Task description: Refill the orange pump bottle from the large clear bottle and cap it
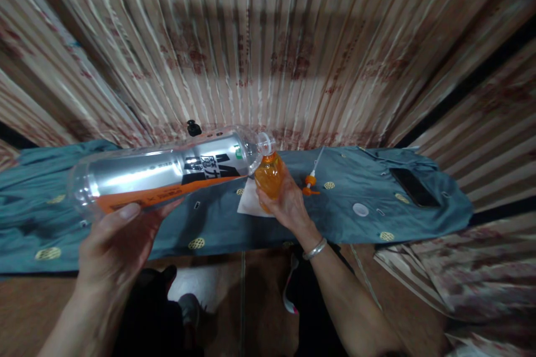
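Observation:
A large clear plastic bottle [167,173] with a silver and orange label lies nearly level in my left hand [121,234], which grips its underside near the base. Its mouth points right and meets the neck of a small orange bottle [268,175]. My right hand [288,201] is wrapped around that orange bottle and holds it upright over a white paper [248,201]. Whether liquid runs between the two necks I cannot tell. Just right of my right hand, an orange pump head [310,181] with a clear tube lies on the cloth.
A blue-green patterned cloth [167,237] covers the narrow table. A black phone [414,187] and a round white disc [360,210] lie on its right part. Behind the large bottle shows a black pump top [193,128]. Pleated curtains [259,39] close off the back.

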